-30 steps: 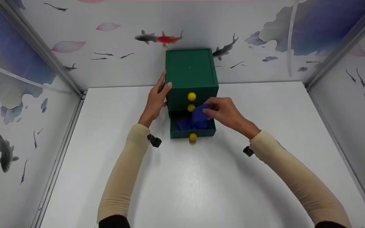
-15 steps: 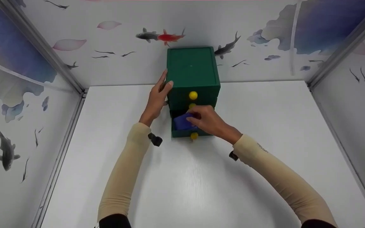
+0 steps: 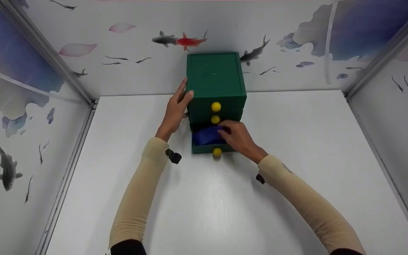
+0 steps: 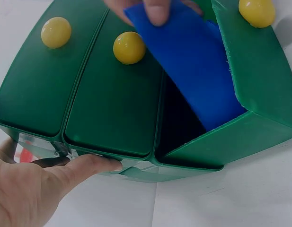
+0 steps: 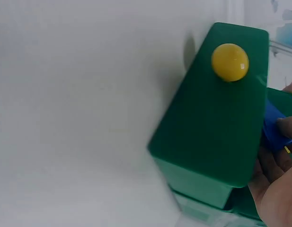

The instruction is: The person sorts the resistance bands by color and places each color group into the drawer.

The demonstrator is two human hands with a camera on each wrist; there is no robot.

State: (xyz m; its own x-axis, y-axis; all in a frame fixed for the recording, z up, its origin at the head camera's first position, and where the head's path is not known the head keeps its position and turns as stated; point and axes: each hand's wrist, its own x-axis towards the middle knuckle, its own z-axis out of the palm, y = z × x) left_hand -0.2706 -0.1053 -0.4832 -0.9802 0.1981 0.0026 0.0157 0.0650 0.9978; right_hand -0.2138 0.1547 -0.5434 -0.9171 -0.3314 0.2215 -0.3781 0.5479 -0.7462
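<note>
A green drawer cabinet with yellow ball knobs stands at the back of the white table. Its bottom drawer is pulled out. In that drawer lies a flat blue piece, which looks like cloth. My right hand reaches over the drawer's right side and pinches one end of the piece between thumb and fingers. In the left wrist view the blue piece slants down to the drawer's side wall. Against the cabinet's left side rests my left hand, its thumb stretched along the side.
The two upper drawers are closed, with knobs at the front. Right behind the cabinet rises a white wall printed with fish and petals. Side walls with metal posts border the table.
My right hand has moved left and slightly down with the blue piece, which now lies flatter and lower in the drawer. My left hand stays at the cabinet's side.
</note>
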